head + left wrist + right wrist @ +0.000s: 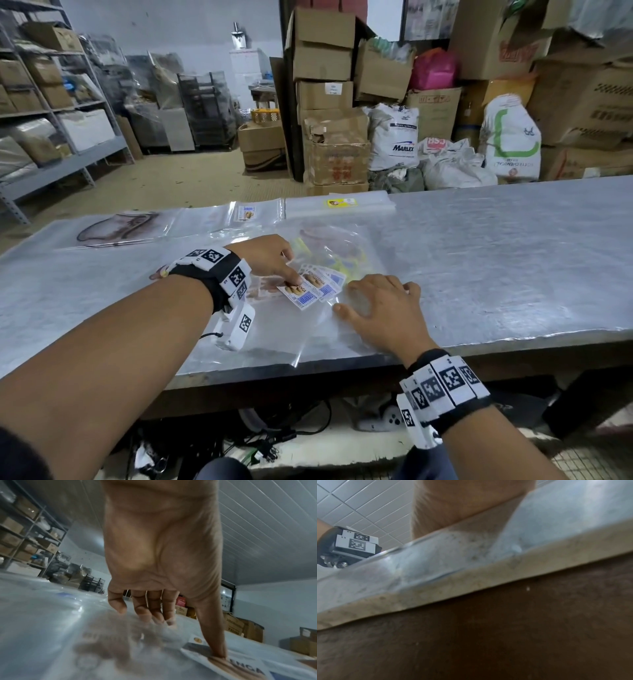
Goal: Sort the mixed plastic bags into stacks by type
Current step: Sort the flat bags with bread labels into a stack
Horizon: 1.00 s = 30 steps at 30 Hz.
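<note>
**Thumb on the label, ready to slide a bag free**

Head view: the mixed plastic bags (318,274) lie flat in a loose fan on the table (513,257), right under both hands. The left hand (270,258) is nearest. Its thumb (291,275) presses down on a white label (301,291) just below it, and its fingers are spread. The labels' long sides slant up and away toward the right hand's side. The right hand (380,305) lies flat and open on a clear bag just beside them. Beyond the hands lie sorted stacks (339,207). The bags look thin, shiny and slippery.

Left wrist view: the left hand (159,555) points down, thumb tip on the label (240,668), the other fingers (154,608) loosely bent above the crinkly plastic.

Right wrist view: only the blurry table edge (471,588) shows, fingers hidden.
</note>
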### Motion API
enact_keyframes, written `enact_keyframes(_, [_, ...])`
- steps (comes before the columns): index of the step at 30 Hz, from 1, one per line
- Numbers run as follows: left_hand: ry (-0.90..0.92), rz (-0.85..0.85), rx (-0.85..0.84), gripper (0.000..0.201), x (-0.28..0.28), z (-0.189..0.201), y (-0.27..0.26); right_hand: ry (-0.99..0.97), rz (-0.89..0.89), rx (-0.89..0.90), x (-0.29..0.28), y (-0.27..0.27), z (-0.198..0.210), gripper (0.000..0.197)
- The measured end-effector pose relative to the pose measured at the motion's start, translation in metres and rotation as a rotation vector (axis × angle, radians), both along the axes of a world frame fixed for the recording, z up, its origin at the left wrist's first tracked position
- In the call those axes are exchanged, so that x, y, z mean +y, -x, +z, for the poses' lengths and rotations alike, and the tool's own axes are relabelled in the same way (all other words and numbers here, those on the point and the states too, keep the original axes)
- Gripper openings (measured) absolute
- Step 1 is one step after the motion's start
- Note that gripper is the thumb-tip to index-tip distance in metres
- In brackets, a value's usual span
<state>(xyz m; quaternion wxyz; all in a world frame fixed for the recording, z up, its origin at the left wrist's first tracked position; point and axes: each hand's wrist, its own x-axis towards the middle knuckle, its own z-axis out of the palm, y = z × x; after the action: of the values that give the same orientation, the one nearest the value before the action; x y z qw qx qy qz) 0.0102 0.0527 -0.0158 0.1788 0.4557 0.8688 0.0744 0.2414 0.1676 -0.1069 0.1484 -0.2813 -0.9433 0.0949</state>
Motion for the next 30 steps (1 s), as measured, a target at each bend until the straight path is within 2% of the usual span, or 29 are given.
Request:
enact_keyframes(2, [-0.014,0.009,-0.042,0.059,0.001,-0.001,0.0,-0.001,0.02,-0.013,0.001,0.001,0.001,0.053])
enact_keyframes(6, [-0.086,0.058,-0.165,0.047,0.002,-0.004,0.0,0.012,0.033,-0.034,0.001,0.002,0.0,0.067])
enact_keyframes(10, [-0.211,0.183,-0.332,0.045,0.003,-0.003,-0.004,0.002,0.016,-0.023,0.002,0.001,-0.001,0.062])
enact_keyframes(13, [-0.284,0.234,-0.429,0.02,0.003,-0.002,-0.008,-0.015,0.003,-0.005,0.001,0.001,-0.003,0.055])
enact_keyframes(16, [-0.363,0.238,-0.423,0.031,-0.001,-0.001,-0.01,0.017,-0.038,0.087,-0.001,0.001,-0.003,0.071])
enact_keyframes(18, [-0.441,0.238,-0.476,0.022,-0.006,0.001,-0.011,0.039,-0.066,0.141,0.0,0.001,-0.003,0.075])
enact_keyframes(20, [-0.513,0.251,-0.534,0.022,-0.013,0.005,-0.012,0.064,-0.083,0.196,0.0,0.001,-0.003,0.069])
enact_keyframes(24, [-0.614,0.184,-0.586,0.032,-0.025,0.013,-0.009,0.09,-0.134,0.243,0.001,0.001,0.004,0.046])
enact_keyframes(30, [-0.717,0.104,-0.712,0.045,-0.041,0.024,-0.012,0.228,-0.1,0.178,-0.009,0.006,0.033,0.067])
